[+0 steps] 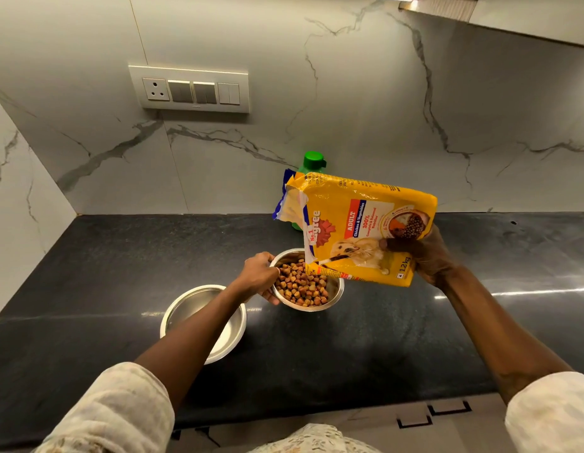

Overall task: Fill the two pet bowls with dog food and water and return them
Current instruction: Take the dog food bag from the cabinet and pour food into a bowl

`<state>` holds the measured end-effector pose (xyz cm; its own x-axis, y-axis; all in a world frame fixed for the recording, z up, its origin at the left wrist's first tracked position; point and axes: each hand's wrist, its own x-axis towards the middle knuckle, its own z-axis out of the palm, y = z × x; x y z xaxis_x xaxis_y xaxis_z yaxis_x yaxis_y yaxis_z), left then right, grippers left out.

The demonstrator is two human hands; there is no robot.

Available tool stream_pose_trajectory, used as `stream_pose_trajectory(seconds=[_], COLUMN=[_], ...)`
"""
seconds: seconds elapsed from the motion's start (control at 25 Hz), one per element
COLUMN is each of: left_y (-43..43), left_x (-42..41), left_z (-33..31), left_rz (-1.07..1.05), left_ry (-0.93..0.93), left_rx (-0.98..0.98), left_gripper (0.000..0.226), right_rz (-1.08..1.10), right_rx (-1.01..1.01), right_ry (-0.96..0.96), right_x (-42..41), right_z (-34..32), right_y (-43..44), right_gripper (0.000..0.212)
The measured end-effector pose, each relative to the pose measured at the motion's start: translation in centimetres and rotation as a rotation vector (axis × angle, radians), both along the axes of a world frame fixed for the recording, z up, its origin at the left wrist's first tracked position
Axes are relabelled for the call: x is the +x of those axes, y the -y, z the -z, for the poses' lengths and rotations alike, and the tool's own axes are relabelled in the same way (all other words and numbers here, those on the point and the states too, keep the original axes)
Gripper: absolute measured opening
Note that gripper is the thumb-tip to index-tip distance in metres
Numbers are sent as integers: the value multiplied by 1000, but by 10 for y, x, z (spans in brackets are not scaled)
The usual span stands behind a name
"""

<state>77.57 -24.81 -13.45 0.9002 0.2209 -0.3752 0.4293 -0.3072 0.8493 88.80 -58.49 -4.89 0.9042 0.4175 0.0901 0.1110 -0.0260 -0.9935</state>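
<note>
The fingers of the left hand (259, 273) curl over the near-left rim of the steel bowl (333, 297), thumb on the inside edge and the rest wrapped under the wall, so the bowl is pinched at its lip and seems lifted or tipped just above the dark counter (88, 256). The right hand (421, 253) clamps the bottom corner of the yellow bag (366, 230), thumb pressed flat across the front and the other fingers hidden behind it. The bag is tilted with its torn mouth toward the bowl, and brown kibble (300, 286) already fills much of the bowl. The bag looks soft and crinkly, likely to sag and shift as its contents slide, so a grip low on the corner with support behind suits it; the bowl looks stiff, smooth and probably slippery, best held by the rim. A second bowl (199, 305), empty, sits on the counter beside and under the left forearm, near but apart from the filled one. A green-capped bottle (313, 161) stands behind the bag against the wall. The bag reads "No.1", "ADULT", "Chicken & Vegetables", "100%" and "1.2kg"; the brand name is partly folded away.
</note>
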Motion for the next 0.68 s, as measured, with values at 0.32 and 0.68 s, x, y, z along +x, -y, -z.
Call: stream_pose_trajectory(seconds=[0.32,0.68], left_y=[1,7], left_x=[1,1], left_z=[0,10], left_rz=[1,16], left_ry=[-11,-54], left_rx=[14,67], left_gripper=[18,20], right_rz=[-13,65], right_rx=[-4,69], right_ry=[1,-82], right_x=[-1,-7], right_z=[2,19], right_y=[2,13], right_gripper=[68,69])
